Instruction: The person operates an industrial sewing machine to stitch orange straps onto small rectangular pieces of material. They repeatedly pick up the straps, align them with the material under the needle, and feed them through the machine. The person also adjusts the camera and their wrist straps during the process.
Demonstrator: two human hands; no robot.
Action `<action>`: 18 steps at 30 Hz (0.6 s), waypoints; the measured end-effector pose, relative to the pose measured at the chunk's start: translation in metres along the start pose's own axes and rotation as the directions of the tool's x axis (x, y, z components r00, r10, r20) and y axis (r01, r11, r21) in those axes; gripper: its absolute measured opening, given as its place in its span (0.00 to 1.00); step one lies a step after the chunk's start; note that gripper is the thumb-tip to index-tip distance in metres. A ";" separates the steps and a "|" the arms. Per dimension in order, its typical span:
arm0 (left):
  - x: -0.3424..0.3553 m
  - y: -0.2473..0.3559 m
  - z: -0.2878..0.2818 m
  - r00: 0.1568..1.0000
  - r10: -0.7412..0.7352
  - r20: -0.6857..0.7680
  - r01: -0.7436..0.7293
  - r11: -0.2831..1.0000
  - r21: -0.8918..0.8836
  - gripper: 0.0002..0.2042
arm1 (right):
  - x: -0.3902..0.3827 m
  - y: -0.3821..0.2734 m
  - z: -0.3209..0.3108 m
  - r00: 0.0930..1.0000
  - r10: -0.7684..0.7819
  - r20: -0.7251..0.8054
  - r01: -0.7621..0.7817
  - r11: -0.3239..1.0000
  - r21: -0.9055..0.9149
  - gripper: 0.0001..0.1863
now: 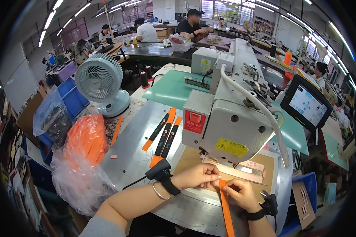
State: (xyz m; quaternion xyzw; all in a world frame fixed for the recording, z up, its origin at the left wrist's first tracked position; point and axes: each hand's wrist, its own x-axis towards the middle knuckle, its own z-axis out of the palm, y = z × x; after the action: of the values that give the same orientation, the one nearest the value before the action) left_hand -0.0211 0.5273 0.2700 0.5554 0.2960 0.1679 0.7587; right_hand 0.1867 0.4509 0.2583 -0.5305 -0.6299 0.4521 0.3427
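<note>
My right hand (243, 194) grips an orange strap (226, 211) near its upper end, thumb on top; the strap hangs down toward the lower edge. Right beside that end, my left hand (201, 175) has its fingertips pinched together; what lies between them is too small to make out. Both hands are in front of a large sewing machine (241, 118), near its work plate (192, 160) with pink pieces (252, 166) on it. Left of the machine, several black straps with orange ends (171, 138) lie side by side on the metal table (134, 158).
A clear plastic bag of orange material (87, 138) stands at the left, beside a pale blue fan (101, 77). A control screen (308, 100) is mounted at the right. Thread cones (144, 79) stand behind the table. Blue bins (306, 183) flank it. Several people work farther back.
</note>
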 end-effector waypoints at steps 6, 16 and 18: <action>0.009 -0.021 0.000 0.991 0.125 0.039 -0.128 0.988 0.082 0.07 | 0.001 0.000 0.002 1.000 0.012 -0.022 -0.011 0.999 0.052 0.06; 0.004 -0.015 0.003 0.971 0.230 0.068 -0.239 0.908 0.343 0.08 | 0.003 -0.005 0.003 0.999 0.026 -0.038 -0.024 0.999 0.048 0.05; 0.004 -0.014 0.003 0.974 0.214 0.068 -0.224 0.905 0.361 0.08 | 0.002 -0.005 0.002 0.997 0.042 -0.057 -0.039 0.998 0.054 0.05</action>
State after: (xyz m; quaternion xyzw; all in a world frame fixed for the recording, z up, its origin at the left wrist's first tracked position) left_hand -0.0168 0.5226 0.2565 0.7193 0.2475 0.1863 0.6218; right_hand 0.1826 0.4520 0.2622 -0.5470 -0.5964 0.4598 0.3656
